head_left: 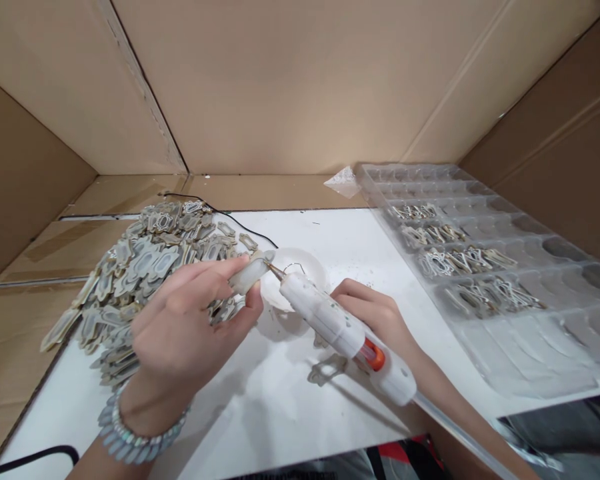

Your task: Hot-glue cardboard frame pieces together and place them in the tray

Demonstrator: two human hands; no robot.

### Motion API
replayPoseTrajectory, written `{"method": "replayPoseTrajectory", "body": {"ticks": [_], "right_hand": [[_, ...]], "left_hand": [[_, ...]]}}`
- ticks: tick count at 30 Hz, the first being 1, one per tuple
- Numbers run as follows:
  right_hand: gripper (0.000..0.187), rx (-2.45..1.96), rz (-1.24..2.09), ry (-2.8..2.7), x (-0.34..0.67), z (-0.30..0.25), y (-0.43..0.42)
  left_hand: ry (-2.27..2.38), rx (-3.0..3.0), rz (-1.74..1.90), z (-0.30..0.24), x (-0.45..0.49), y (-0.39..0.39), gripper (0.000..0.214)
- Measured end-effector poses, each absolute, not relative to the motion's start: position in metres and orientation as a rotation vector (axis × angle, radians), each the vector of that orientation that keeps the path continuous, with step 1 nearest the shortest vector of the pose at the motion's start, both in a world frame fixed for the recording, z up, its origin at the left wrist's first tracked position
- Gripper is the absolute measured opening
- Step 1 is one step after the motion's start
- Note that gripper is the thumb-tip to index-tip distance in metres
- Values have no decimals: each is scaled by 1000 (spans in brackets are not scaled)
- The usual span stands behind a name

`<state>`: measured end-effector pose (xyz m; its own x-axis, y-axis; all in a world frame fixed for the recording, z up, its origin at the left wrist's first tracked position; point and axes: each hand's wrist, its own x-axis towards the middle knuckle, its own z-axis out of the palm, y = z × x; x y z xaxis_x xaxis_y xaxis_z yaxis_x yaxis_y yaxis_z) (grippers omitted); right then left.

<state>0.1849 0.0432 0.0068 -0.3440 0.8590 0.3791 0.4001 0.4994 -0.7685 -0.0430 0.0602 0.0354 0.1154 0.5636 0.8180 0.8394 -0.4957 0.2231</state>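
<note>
Pinching a small pale piece point(250, 273) between thumb and fingers, the left hand point(190, 327) is holding it above the white tabletop point(260, 407). Right hand point(375, 317) is gripping a white glue gun point(345, 333), its nozzle touching the piece's tip. A pile of flat ornaments point(140, 267) is lying just beside the left hand. A clear tray point(520, 340) is sitting at right, several compartments filled.

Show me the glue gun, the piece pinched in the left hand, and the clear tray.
glue gun point(330, 323): head view, middle of its white barrel.
small flat piece point(250, 273): head view, its pale face between the fingertips.
clear tray point(520, 347): head view, a bare near compartment.
</note>
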Motion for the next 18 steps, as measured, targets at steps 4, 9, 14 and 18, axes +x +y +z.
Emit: {"method": "replayPoseTrajectory", "body": {"ticks": [4,9,14,18], "right_hand": [[19,-1059,728,-1950,185,7,43],[17,-1047,745,-1934,185,6,43],[22,-1053,790,-1909,184,9,43],[20,-1073,804,-1902,184,13,42]], "left_hand": [[-1403,-2085,-1275,37,-43,58,19],[-1429,-2103,-1279,37,-43,58,20],[-1444,-2084,-1273,37,-44,58,21],[-1449,-2103,-1307,36,-45,58,20]]}}
